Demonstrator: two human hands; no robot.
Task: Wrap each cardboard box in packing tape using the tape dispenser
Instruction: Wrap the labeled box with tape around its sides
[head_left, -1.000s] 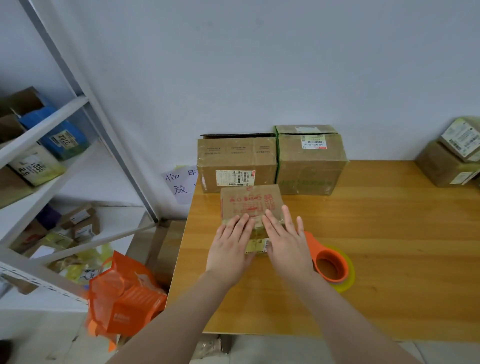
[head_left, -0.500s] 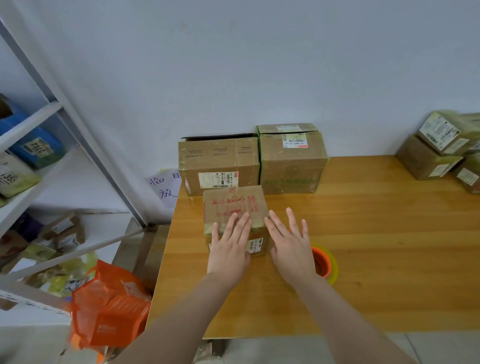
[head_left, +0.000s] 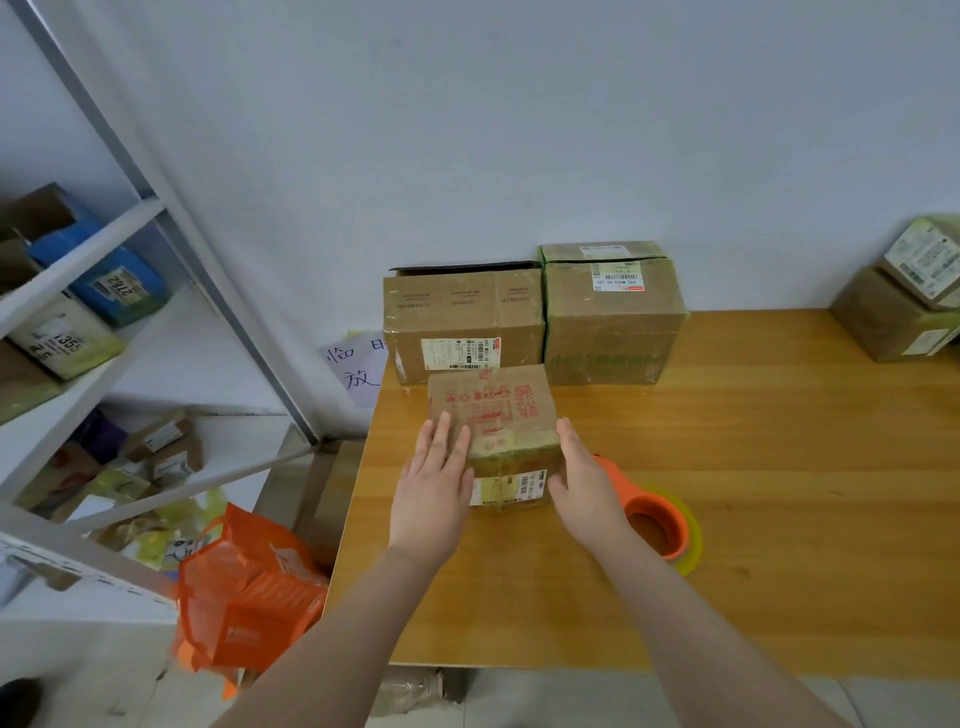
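Right hand moved to box side, left hand atop

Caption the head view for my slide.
The left hand and right hand flank the red-printed cardboard box on the wooden table; the orange tape dispenser lies alongside.

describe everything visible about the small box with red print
The small box is brown cardboard with red print on top and a pale label on its near face. It sits closed on the table before two bigger boxes. The left hand lies flat on its top; the right hand is at its right side.
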